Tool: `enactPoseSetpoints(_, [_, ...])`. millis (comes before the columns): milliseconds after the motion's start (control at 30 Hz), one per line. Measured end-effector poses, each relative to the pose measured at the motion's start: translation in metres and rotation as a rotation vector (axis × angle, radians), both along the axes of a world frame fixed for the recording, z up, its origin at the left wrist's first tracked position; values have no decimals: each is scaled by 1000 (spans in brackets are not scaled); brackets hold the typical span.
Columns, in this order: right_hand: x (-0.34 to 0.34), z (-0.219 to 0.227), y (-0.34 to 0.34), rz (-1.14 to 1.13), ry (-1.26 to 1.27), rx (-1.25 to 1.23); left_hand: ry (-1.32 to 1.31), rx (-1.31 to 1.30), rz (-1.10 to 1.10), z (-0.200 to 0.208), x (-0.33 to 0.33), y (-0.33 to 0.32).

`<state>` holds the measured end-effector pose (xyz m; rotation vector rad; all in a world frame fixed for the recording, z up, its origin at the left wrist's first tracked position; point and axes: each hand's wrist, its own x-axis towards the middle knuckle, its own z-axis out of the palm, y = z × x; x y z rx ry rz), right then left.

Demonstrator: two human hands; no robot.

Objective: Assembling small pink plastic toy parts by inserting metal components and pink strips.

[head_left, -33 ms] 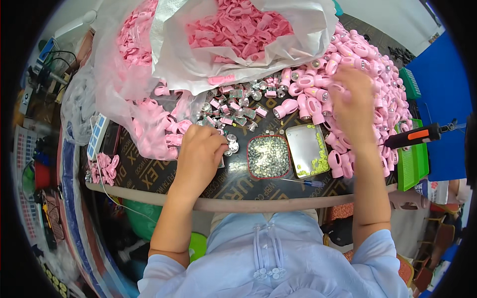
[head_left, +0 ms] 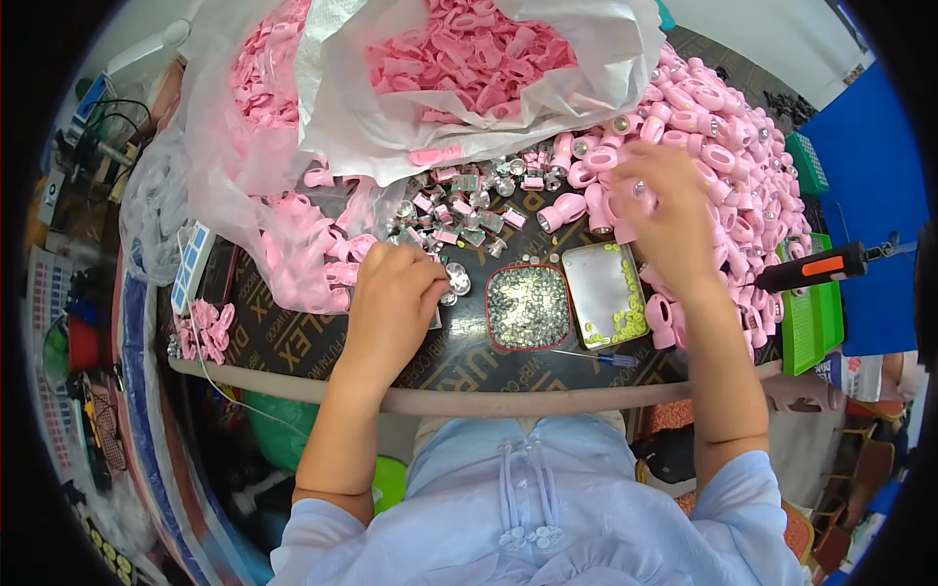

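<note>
Nearest, I see the padded front edge of my dark printed tabletop [head_left: 469,376]; just behind it lies a screwdriver [head_left: 618,360] with a blue translucent handle. Beyond this, side by side, sit a red-rimmed tray [head_left: 528,349] of small metallic parts and a rectangular metal tin [head_left: 591,278], whose right side and lower corner hold yellow-green pieces [head_left: 630,317]. To their left, my left hand [head_left: 391,288] rests low over the table, its fingers bent and drawn narrowly together beside silver reflectors [head_left: 455,278]; I cannot tell whether anything is pinched between the fingertips. To the right and farther out, my right hand [head_left: 664,200] is blurred, fingers curled, at the near-left flank of a heap of pink torches [head_left: 757,186]. The shiny head of one pink torch [head_left: 640,189] shows at these fingers; whether I grip it or it lies beneath, I cannot tell. Farther between my hands spreads a cluster of lamp modules [head_left: 469,220], pink and silver with green boards. At the far side, an open white sack [head_left: 337,59] contains pink plastic pieces [head_left: 469,59]; a translucent bag [head_left: 220,176], left of it, holds more.
</note>
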<state>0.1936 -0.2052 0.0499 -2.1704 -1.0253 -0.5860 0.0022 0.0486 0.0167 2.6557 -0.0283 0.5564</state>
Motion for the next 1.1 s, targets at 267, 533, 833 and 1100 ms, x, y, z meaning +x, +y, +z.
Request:
enactPoseSetpoints(267, [-21, -53, 84, 84, 66, -403, 86, 15, -23, 13, -2, -7])
enactPoseSetpoints(533, [-18, -67, 83, 73, -94, -487, 89, -242, 123, 19, 11, 80])
enactPoseSetpoints(833, [-27, -34, 78, 83, 195, -202, 309, 343, 304, -18, 78, 181])
enactPoseSetpoints(1100, [-19, -28, 61, 197, 1401, 234, 278, 377, 163, -19, 72, 191])
